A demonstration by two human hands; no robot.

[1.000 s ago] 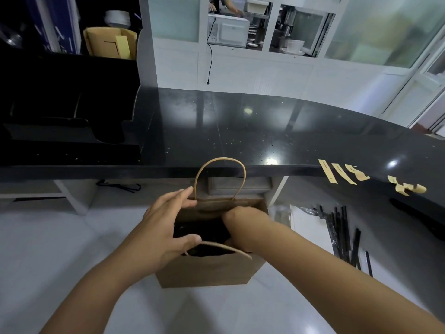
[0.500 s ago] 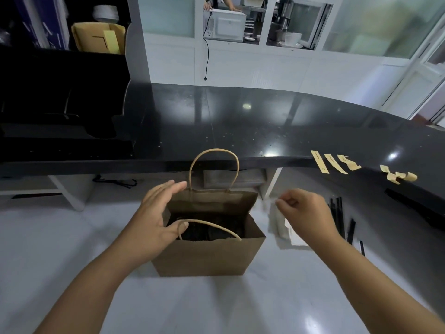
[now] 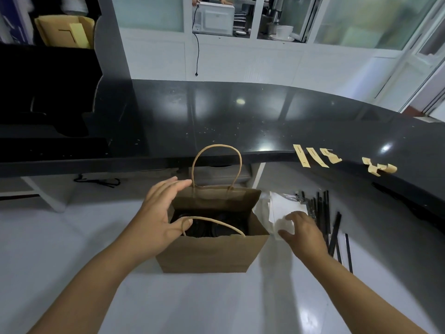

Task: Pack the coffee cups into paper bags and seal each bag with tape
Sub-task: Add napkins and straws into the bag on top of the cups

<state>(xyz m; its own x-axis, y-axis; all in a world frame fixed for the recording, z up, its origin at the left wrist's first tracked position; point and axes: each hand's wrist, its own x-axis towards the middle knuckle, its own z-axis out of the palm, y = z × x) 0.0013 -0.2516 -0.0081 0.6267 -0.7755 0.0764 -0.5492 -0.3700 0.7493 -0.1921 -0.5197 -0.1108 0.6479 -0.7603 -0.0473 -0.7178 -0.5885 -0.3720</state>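
Bag [image 3: 212, 251]: one; tape strips [image 3: 313, 156]: five.

The paper bag [image 3: 212, 251] stands open-mouthed, its far handle [image 3: 216, 165] upright, the near one drooped across the opening. The left hand [image 3: 159, 218] blocks its left side. Right of the bag, white napkins [image 3: 286, 208] and black straws [image 3: 322, 213] crowd the white worktop [image 3: 216, 304]; nearer the person it lies bare.
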